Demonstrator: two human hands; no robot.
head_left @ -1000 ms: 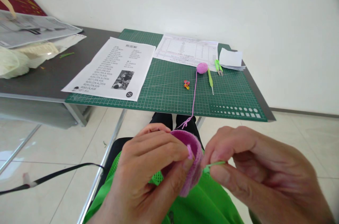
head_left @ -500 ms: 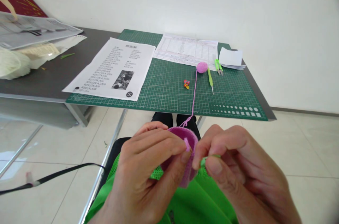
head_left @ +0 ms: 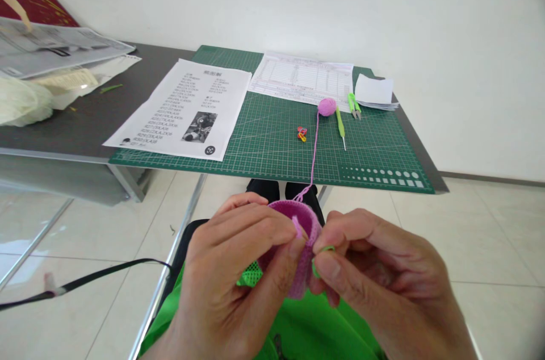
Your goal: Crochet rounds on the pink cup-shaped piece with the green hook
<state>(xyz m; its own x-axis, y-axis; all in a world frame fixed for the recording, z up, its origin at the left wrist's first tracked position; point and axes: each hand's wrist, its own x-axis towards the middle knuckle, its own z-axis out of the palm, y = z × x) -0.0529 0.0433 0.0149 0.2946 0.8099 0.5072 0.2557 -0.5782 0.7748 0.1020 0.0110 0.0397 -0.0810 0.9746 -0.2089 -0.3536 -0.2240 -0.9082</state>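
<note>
My left hand (head_left: pixel 234 252) is closed round the side of a pink crocheted cup-shaped piece (head_left: pixel 301 280), its open rim facing up. A short pink yarn tail (head_left: pixel 297 227) stands up at that hand's fingertips. Between thumb and forefinger of my right hand (head_left: pixel 378 275) is a small green stitch marker (head_left: pixel 315 269), partly hidden by the fingers. It is close against the right side of the crocheted piece; whether it passes through a stitch I cannot tell. From the rim, pink yarn (head_left: pixel 314 158) runs up to a yarn ball (head_left: pixel 327 107) on the mat.
On the green cutting mat (head_left: pixel 272 138) lie a printed pattern sheet (head_left: pixel 170 116), a table form (head_left: pixel 302 79), a green-handled crochet hook (head_left: pixel 341 124), green snips (head_left: pixel 353 105), several stitch markers (head_left: pixel 302 133) and a paper stack (head_left: pixel 374 91). White yarn (head_left: pixel 23 104) is at left.
My right hand has moved left and slightly down, bringing the green stitch marker against the crocheted piece. My left hand keeps its hold. The view has shifted slightly.
</note>
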